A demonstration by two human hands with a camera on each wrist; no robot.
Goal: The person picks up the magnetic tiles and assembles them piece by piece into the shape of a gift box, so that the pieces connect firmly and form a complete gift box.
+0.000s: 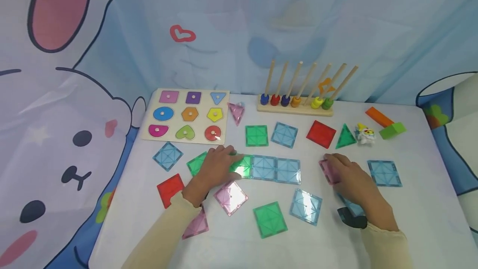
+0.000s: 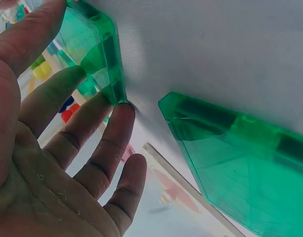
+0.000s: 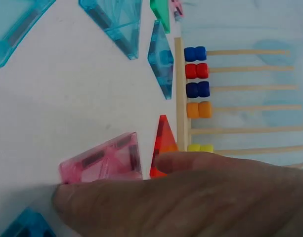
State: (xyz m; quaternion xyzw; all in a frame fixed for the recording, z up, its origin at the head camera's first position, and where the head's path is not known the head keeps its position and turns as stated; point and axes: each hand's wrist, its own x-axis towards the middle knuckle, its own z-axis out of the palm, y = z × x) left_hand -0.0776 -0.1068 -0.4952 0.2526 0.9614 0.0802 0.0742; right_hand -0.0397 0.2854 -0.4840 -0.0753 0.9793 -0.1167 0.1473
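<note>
A row of translucent magnetic tiles lies mid-table: a green square tile (image 1: 244, 167) at its left end, then two blue ones (image 1: 264, 167). My left hand (image 1: 215, 167) is at the green tile, its fingers fairly straight and spread. In the left wrist view, fingertips touch that tile's edge (image 2: 114, 64); a second green tile (image 2: 250, 163) lies beside the hand. My right hand (image 1: 352, 182) pinches a pink tile (image 1: 329, 172) to the right of the row, partly hidden by the fingers. Under the right wrist, a blue tile (image 1: 351, 206) shows in part.
Loose tiles surround the row, including a red one (image 1: 321, 134), a green one (image 1: 270, 219) and a pink one (image 1: 231, 198). Along the back stand a shape puzzle board (image 1: 173, 132) and a wooden peg rack (image 1: 295, 110) with beads. A small figurine (image 1: 365, 134) and blocks (image 1: 393, 130) sit right.
</note>
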